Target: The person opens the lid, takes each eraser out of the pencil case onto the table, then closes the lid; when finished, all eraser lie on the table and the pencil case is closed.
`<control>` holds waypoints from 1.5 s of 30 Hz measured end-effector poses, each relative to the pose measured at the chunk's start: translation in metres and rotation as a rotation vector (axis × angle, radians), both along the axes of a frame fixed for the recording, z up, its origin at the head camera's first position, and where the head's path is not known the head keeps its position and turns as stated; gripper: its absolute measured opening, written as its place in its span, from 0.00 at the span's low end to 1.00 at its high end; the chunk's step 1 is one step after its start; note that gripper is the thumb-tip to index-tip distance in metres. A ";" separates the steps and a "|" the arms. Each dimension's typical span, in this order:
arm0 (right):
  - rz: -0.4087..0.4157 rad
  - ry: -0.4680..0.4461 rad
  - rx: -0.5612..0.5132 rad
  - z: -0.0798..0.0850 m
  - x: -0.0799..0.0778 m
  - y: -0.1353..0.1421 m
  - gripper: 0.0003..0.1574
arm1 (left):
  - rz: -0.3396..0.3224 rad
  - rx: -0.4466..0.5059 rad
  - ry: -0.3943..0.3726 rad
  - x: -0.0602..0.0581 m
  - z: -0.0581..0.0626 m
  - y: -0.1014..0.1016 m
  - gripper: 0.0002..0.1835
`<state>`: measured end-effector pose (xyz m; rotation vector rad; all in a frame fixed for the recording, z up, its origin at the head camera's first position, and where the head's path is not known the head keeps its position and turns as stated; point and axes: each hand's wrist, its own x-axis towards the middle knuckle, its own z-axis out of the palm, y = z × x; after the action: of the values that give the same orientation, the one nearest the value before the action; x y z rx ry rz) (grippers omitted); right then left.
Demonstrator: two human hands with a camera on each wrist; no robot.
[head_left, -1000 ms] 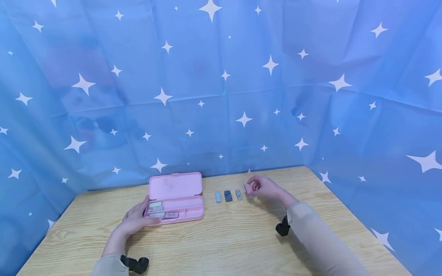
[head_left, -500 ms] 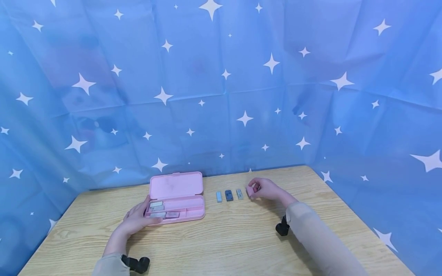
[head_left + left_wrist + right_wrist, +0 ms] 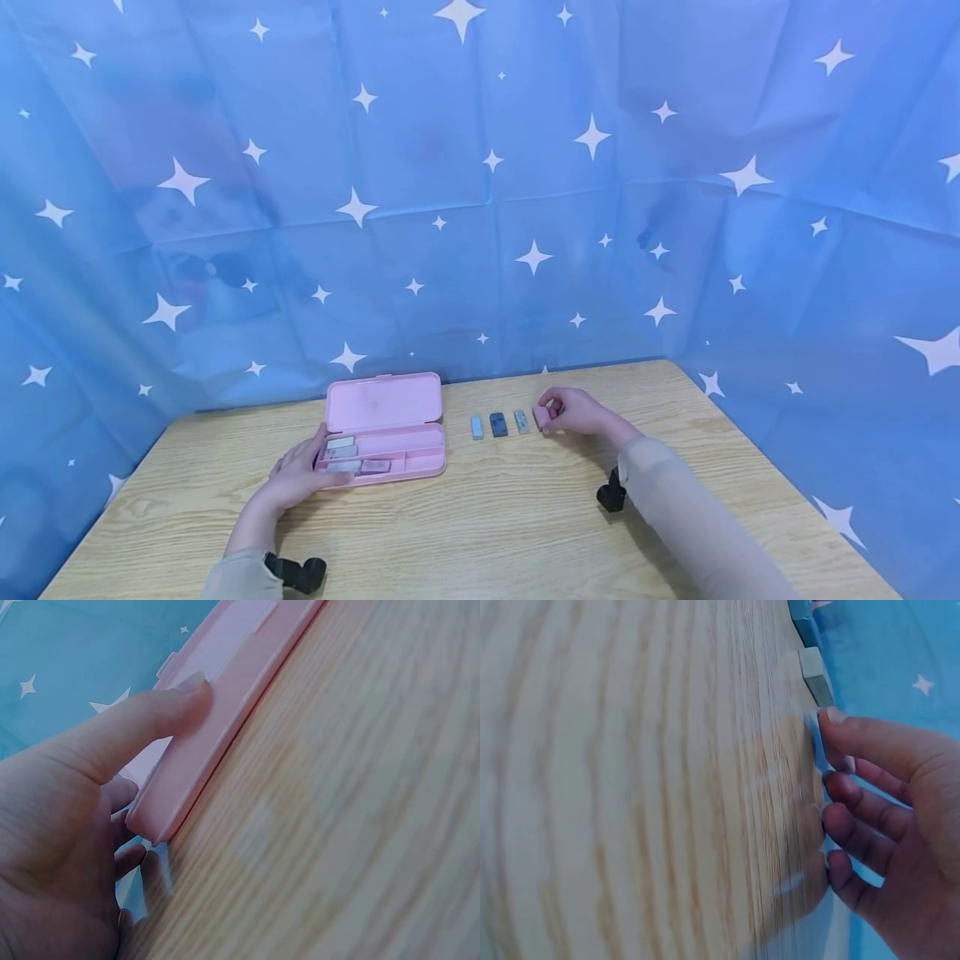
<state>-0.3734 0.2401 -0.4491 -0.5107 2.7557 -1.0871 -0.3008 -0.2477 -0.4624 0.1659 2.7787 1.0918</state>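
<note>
My left hand (image 3: pixel 294 475) holds the left end of an open pink pencil case (image 3: pixel 423 467), thumb over its front wall and fingers around the left side. In the left wrist view the thumb lies on the case (image 3: pixel 202 750). Inside are several eraser-like blocks, among them a whitish block (image 3: pixel 340 443) and a mauve block (image 3: pixel 375 467). My right hand (image 3: pixel 581 412) pinches a pink eraser (image 3: pixel 542 417) at the right end of a row; fingers hide much of it. Left of it lie a grey patterned eraser (image 3: pixel 521 422), a dark blue eraser (image 3: pixel 498 425) and a light blue eraser (image 3: pixel 477 427).
The pencil case's lid (image 3: pixel 384 402) leans back, raised, near the far edge of the wooden table (image 3: pixel 480 525). Behind the table hangs a blue curtain with white stars (image 3: pixel 450 250). Black wrist cameras (image 3: pixel 611 493) sit on both forearms.
The pink eraser has come down slightly to the tabletop beside the grey patterned one, still pinched by my right hand. My left hand stays on the case. The head view has shifted a little.
</note>
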 end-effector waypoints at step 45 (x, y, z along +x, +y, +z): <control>0.033 -0.039 -0.015 0.023 -0.002 -0.004 0.30 | 0.003 0.000 -0.017 0.001 0.003 0.000 0.63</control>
<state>-0.3758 0.2360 -0.4265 -0.5291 2.6986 -1.0992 -0.2999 -0.2478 -0.4598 0.1515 2.7655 1.0884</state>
